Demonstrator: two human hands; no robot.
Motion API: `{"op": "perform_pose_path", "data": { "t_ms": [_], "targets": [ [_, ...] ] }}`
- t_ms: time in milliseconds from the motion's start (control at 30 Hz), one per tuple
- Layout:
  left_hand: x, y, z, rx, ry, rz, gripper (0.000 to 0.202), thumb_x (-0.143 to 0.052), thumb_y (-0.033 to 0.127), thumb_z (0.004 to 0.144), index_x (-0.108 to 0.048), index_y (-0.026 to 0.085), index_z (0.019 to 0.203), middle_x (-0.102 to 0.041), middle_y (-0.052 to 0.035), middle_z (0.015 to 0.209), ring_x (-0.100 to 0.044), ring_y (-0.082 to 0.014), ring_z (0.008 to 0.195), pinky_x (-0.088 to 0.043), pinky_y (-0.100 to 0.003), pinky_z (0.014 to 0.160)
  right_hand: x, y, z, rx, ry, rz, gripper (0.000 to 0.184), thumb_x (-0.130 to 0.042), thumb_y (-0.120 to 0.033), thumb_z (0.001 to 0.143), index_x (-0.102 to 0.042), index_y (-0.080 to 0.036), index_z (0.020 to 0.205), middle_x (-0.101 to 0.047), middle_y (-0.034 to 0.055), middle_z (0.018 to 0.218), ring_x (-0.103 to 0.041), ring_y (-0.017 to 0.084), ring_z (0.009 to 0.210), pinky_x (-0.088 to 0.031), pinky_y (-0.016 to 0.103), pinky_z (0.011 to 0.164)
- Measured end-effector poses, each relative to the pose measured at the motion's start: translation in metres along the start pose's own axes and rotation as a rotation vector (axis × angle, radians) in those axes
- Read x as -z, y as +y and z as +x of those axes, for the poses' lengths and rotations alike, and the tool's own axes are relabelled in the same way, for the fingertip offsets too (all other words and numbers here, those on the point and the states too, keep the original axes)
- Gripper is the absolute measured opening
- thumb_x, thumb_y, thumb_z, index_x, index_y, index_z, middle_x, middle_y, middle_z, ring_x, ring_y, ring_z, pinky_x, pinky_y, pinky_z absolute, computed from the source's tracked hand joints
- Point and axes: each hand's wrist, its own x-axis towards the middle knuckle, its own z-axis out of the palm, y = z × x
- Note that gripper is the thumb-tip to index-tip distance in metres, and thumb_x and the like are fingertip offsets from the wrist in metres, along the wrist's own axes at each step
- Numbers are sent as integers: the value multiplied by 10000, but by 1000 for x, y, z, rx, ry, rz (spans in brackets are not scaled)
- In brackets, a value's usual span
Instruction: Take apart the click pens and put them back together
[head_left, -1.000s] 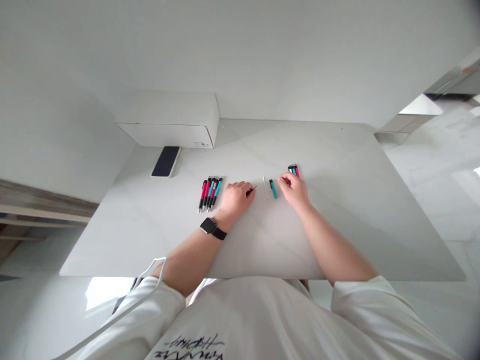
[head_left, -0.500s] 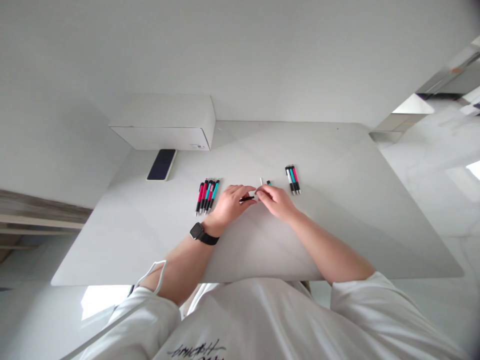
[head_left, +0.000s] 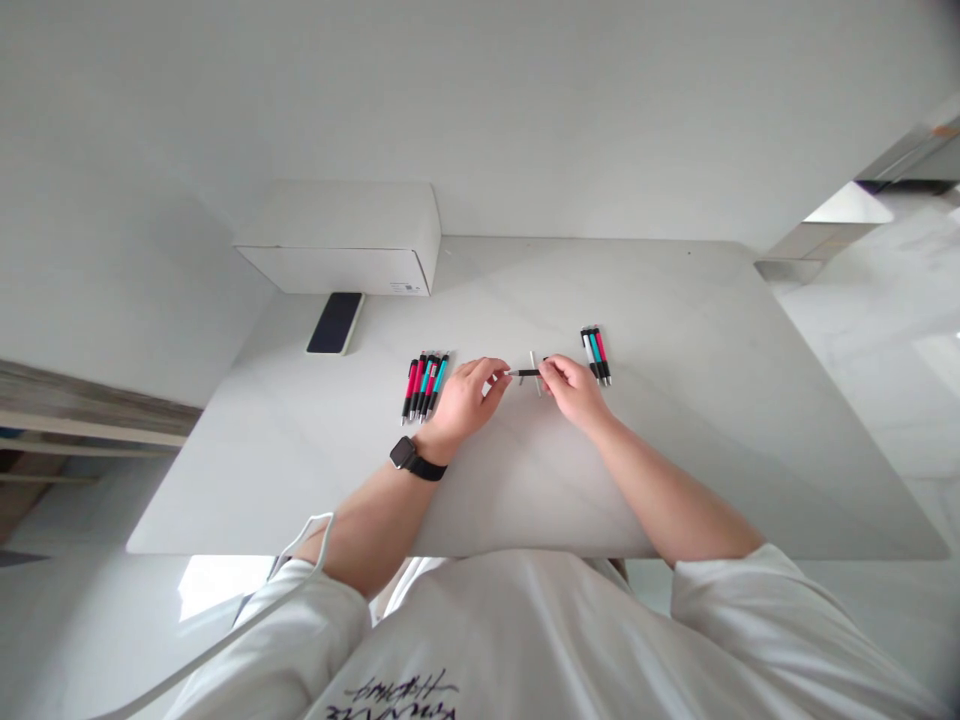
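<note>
My left hand is pinched at the silver pointed end of a pen's black grip section. My right hand holds the other end of that black piece, so it lies level between the two hands. Whether more of the pen is inside my right fingers is hidden. Behind the black piece a thin white stick, like a pen refill, rests on the table, and a small dark part lies close to it. Left of my left hand is a row of several red and teal pens with black grips.
To the right lie several pens in white, teal and red. A phone is at the left, in front of a long white box by the wall. The white table ends near my body.
The black grip section has moved from my left hand to a level position between both hands. My right hand has shifted right, away from my left, uncovering more of the white stick.
</note>
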Motion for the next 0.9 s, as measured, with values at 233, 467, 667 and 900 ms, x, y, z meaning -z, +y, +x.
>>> {"op": "perform_pose_path", "data": {
  "t_ms": [233, 467, 667, 900],
  "targets": [
    [1, 4, 1, -5, -53, -19, 184, -478, 291, 1078, -634, 209, 1028, -695, -63, 922, -647, -195, 861, -510, -336, 820, -3, -1, -3, -31, -19, -33, 542, -457, -703, 1014, -640, -239, 801, -641, -2, 651, -587, 165, 603, -429, 289, 631],
    [2, 4, 0, 67, -47, -69, 221, -421, 285, 1090, -603, 208, 992, -674, -58, 922, -616, -181, 839, -495, -314, 781, -8, 3, -2, 90, -19, -42, 398, -578, -637, 983, -662, -254, 913, -699, 12, 759, -618, 184, 664, -464, 304, 659],
    [1, 3, -1, 96, -18, -65, 226, -422, 296, 1086, -606, 213, 983, -677, -55, 918, -621, -184, 845, -497, -316, 786, -7, 6, -3, 64, -60, 27, 430, -499, -655, 1019, -666, -259, 1021, -737, 30, 850, -660, 198, 726, -515, 321, 703],
    [0, 2, -1, 105, 2, -44, 207, -426, 263, 1079, -599, 218, 974, -663, -46, 902, -608, -180, 838, -490, -311, 781, -6, 3, -2, 119, -48, 18, 352, -612, -589, 975, -667, -259, 1086, -742, 24, 893, -648, 184, 711, -511, 312, 711]
  ]
}}
